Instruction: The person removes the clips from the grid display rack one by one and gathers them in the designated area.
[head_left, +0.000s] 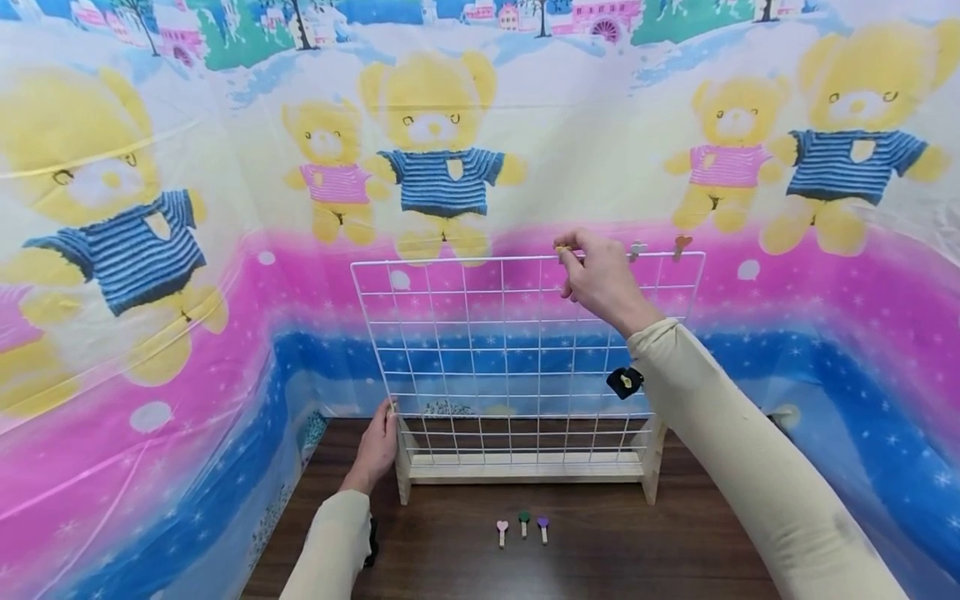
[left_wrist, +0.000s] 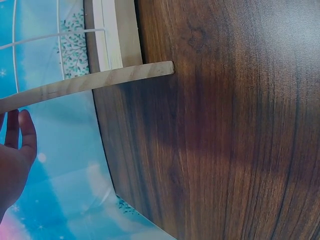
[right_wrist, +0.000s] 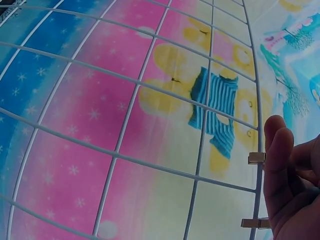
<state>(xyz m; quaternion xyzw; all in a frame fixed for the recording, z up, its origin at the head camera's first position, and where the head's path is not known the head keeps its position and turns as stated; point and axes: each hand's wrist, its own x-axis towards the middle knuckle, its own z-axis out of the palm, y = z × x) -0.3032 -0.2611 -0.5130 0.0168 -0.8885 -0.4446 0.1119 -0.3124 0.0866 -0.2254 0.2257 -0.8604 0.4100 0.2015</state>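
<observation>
so there's a white wire grid (head_left: pixel 517 350) standing upright in a wooden base (head_left: pixel 525 468) on the dark tabletop (head_left: pixel 600 550), cartoon bear cloth behind it. the right hand (head_left: pixel 603 283) is up at the grid's top wire, fingers pinched on a small yellowish clip (head_left: pixel 562 249) right at that wire. two more clips, a pale one (head_left: pixel 637 248) and a brownish heart one (head_left: pixel 681 243), sit on the same wire just to the right. the left hand (head_left: pixel 377 446) rests against the grid's lower left edge by the base, fingers fairly straight, its grip not clamped on anything. three little heart clips (head_left: pixel 522 527) lie on the tabletop in front of the base
</observation>
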